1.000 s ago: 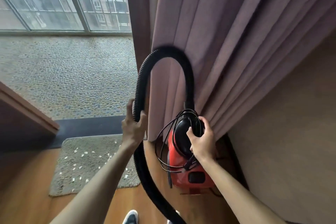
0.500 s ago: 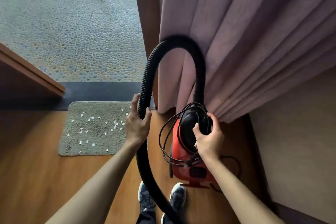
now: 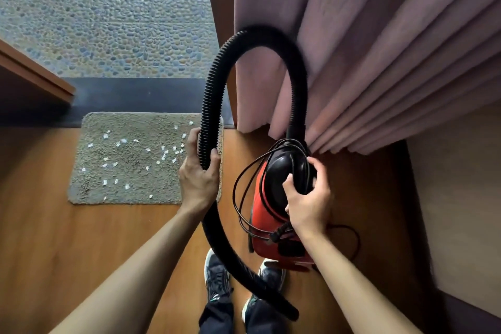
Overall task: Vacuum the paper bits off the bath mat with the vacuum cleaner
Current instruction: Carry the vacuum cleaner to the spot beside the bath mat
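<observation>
A small red vacuum cleaner (image 3: 264, 228) with a black top hangs above the wooden floor. My right hand (image 3: 306, 202) grips its black top handle, where a black power cord (image 3: 240, 198) is looped. A black ribbed hose (image 3: 214, 84) arches up from the vacuum and comes down past my left hand (image 3: 199, 177), which grips it. The hose end points down by my shoes. Left of my left hand lies a grey-green bath mat (image 3: 130, 171) with several white paper bits (image 3: 165, 156) scattered on it.
A pink curtain (image 3: 366, 43) hangs right behind the vacuum, beside a beige wall (image 3: 461, 198). A wooden cabinet edge (image 3: 35, 73) juts in at left. Beyond the mat are a dark threshold (image 3: 135, 95) and a pebble floor (image 3: 108, 13). My shoes (image 3: 217, 276) stand below the hose.
My view has tilted downward, so the mat and my shoes now show fully. Both hands keep their grips on the hose and the vacuum, which has risen slightly off the curtain corner.
</observation>
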A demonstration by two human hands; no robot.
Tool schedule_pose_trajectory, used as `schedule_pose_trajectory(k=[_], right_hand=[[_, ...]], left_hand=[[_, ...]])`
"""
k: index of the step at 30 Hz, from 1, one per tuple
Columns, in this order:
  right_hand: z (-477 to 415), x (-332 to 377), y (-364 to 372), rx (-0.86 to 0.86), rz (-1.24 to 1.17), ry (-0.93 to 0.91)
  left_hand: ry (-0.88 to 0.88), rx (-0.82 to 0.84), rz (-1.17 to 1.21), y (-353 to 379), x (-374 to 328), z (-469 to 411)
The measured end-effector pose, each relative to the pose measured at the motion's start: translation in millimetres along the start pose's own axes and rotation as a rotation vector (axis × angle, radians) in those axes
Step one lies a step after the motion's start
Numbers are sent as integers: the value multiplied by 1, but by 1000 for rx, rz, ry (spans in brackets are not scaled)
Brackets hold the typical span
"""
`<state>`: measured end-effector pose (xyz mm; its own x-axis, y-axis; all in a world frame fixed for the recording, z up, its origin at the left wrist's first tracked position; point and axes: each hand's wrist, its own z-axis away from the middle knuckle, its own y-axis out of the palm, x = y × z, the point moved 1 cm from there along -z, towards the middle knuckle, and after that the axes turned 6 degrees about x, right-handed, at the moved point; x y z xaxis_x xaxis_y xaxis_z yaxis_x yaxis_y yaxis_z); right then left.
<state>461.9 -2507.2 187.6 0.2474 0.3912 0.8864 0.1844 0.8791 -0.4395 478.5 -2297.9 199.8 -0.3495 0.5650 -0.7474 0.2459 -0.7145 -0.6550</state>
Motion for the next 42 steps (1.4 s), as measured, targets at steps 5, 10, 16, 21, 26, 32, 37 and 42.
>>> schedule_pose_trajectory(k=[5,10,16,21,26,32,37,42], right_hand=[[-4,-56,26,-15,-8,11],[-9,-105,54,-3,0,14],[-16,-159,82,-9,31,16],[-20,-198,101,-17,46,23],[-23,-234,118,-30,39,52],[-28,-257,135,-32,27,57],[-37,-265,143,-30,16,60],[-48,-263,145,-29,-21,57]], left_hand=[[-44,41,-26,35,50,-6],[-74,71,-53,65,100,-18],[-125,98,-68,102,153,-28],[-150,150,-81,130,186,-36],[-173,158,-122,155,217,-45],[-213,196,-115,177,243,-63],[-199,205,-76,193,259,-84],[-211,243,-59,208,270,-95]])
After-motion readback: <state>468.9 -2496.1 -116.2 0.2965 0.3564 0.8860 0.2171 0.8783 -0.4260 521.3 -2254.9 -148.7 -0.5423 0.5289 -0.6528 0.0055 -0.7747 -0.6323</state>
